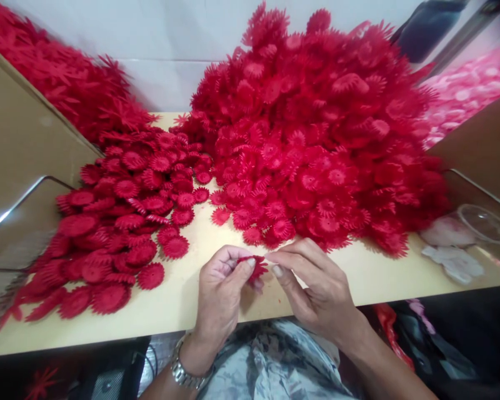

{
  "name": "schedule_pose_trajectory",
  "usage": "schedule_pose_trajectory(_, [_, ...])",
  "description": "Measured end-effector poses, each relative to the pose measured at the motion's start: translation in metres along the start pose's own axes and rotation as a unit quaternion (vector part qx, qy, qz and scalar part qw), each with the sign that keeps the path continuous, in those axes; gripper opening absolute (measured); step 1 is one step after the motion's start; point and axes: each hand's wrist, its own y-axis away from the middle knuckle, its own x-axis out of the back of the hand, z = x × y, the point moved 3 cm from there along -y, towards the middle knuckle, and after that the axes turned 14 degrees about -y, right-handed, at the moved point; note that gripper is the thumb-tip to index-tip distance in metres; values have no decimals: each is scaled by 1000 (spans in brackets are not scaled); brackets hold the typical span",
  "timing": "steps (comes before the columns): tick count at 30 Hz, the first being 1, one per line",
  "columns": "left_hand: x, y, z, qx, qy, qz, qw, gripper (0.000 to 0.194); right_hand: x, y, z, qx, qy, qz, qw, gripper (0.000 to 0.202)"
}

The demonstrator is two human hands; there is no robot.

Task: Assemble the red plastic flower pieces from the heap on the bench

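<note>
My left hand (224,289) pinches a red fabric flower piece (259,269) with a fringed edge between thumb and fingers, low over the table's front edge. Close by on the right, my right hand (312,278) has its index fingertip at the edge of that piece. Its thumb tip is slightly apart from the index finger, and no object shows between them. Past my hands lies a large heap of red fringed flower pieces (308,161). To the left spreads a smaller pile of darker red, thicker round flower pieces (108,244).
Cardboard walls flank the pale tabletop (183,289). Red many-pointed petal pieces (66,72) heap at the back left; pink pieces (470,89) lie behind the right-hand cardboard (483,128). A clear plastic cup (485,222) lies at the right beside crumpled whitish material (454,261).
</note>
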Motion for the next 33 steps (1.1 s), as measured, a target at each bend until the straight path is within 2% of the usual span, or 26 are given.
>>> schedule_pose_trajectory(4, [0,1,-3,11,-21,-4,1000,19,-5,-1,0,-34,-27,-6,999,10])
schedule_pose_trajectory(8, [3,2,-7,-30,-76,6,997,28,-7,-3,0,-65,-37,-24,997,9])
schedule_pose_trajectory(13, [3,3,-8,-56,-93,-6,994,21,-7,-2,2,-127,-62,-56,988,5])
schedule_pose_trajectory(18, [0,11,6,-68,-153,3,986,11,-8,0,7,-157,-24,-52,986,11])
schedule_pose_trajectory(20, [-1,13,10,-64,-163,-13,984,2,-9,1,7,-162,-31,-41,985,10])
schedule_pose_trajectory(23, [1,12,7,-46,-115,-30,992,8,-12,2,8,-178,-76,-2,981,14])
schedule_pose_trajectory(27, [7,7,0,-2,-46,-24,999,11,-3,-5,17,-208,-141,108,962,17])
schedule_pose_trajectory(28, [9,6,0,2,-40,-11,999,13,3,-10,21,-198,-120,141,962,16])
schedule_pose_trajectory(30, [10,7,2,7,-27,8,1000,15,18,-22,29,-150,-12,177,973,13])
schedule_pose_trajectory(31, [9,7,4,13,-19,7,1000,15,24,-29,32,-120,65,169,976,12])
schedule_pose_trajectory(33, [8,7,8,29,1,0,1000,16,31,-40,40,-75,209,116,968,13])
